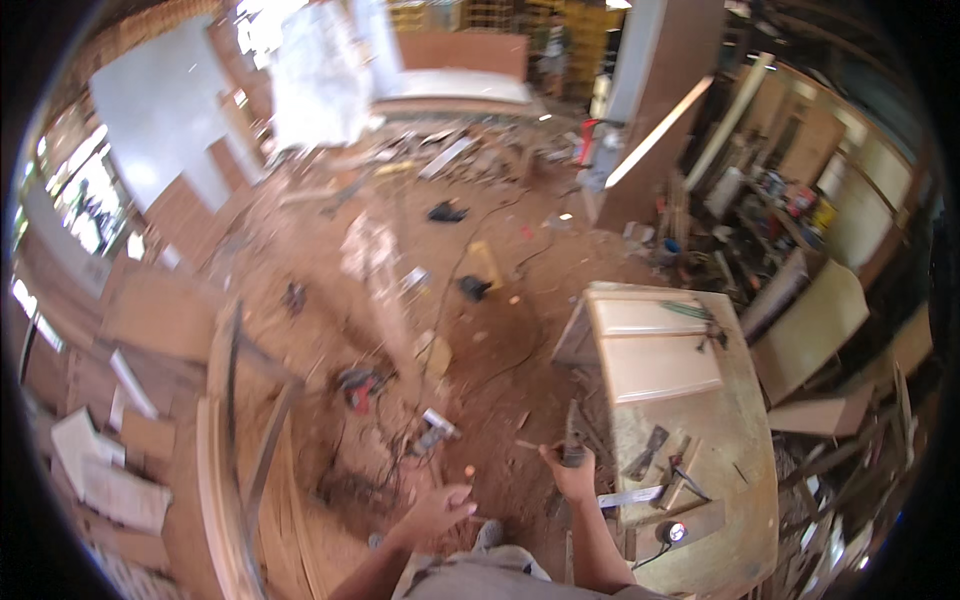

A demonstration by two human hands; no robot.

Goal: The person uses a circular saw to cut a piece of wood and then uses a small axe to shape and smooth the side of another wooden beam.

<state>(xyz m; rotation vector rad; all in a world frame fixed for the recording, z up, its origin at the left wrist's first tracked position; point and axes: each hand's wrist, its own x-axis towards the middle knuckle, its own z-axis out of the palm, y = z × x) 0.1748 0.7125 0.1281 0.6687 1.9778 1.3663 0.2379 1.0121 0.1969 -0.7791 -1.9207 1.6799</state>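
Daylight bleaches the sheet (318, 85) at the far edge of the floor (570, 260); a lamp (677, 532) glares by the table's (745, 420) near left corner. Detail is soft; lines bow toward the black rim.

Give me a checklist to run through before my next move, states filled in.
1. Right hand closed around the dark tapered tool: ok.
2. Left hand free of any tool: ok.
3. Tabletop clear of loose items: not ok; a metal strip and other pieces lie there.
4. Floor ahead free of power tools: not ok; a red-and-black one lies there.
5. Tool's edge sound: cannot tell; blurred.
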